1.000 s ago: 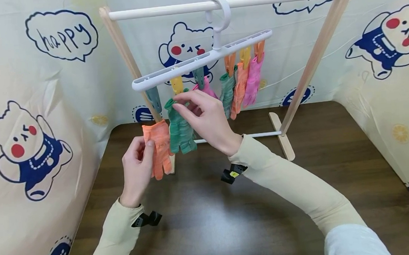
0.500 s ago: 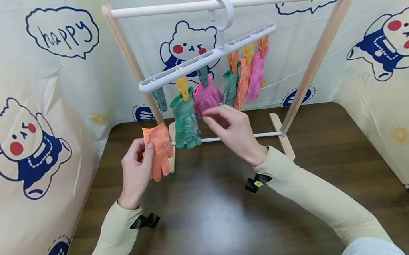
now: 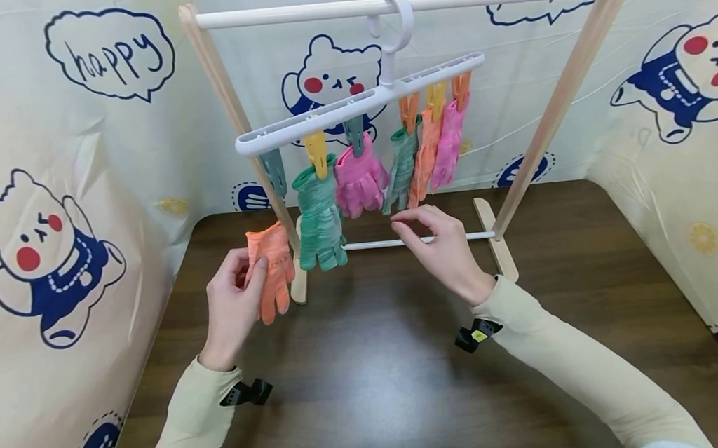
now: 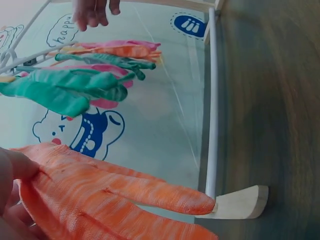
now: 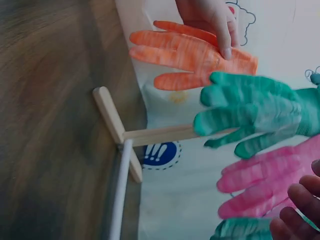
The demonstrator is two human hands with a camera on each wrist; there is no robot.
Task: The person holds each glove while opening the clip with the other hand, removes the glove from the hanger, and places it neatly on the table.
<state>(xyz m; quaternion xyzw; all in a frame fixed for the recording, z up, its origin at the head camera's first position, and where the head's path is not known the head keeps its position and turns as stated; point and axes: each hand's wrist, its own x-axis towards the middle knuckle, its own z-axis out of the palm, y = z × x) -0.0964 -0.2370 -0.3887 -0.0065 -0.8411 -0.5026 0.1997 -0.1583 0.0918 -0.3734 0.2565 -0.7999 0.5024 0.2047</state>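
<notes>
Between thumb and fingers my left hand (image 3: 233, 308) pinches an orange glove (image 3: 272, 269), whose fingers hang down. My right hand (image 3: 446, 245) hovers in front of the rack with loosely bent fingers and nothing in them. Nearest the left hand, a green glove (image 3: 319, 216) hangs from a yellow clothespin (image 3: 316, 153). Beside it a pink glove (image 3: 360, 182) hangs from a teal clothespin (image 3: 355, 136). Another green glove (image 3: 401, 168), an orange one (image 3: 427, 155) and a pink one (image 3: 450, 139) hang towards the hanger's far end. A teal clothespin (image 3: 273, 171) at the near end holds nothing.
A white clip hanger (image 3: 380, 96) hooks over the white top bar (image 3: 292, 14) of a wooden-legged rack. Its foot (image 3: 495, 241) and low crossbar (image 3: 386, 244) stand at the back of the dark wooden table (image 3: 372, 392). Printed cloth surrounds the table.
My right hand has left the near green glove and moved right and down, past the pink glove. The hanger has swung slightly. My left hand has lowered a little with the orange glove.
</notes>
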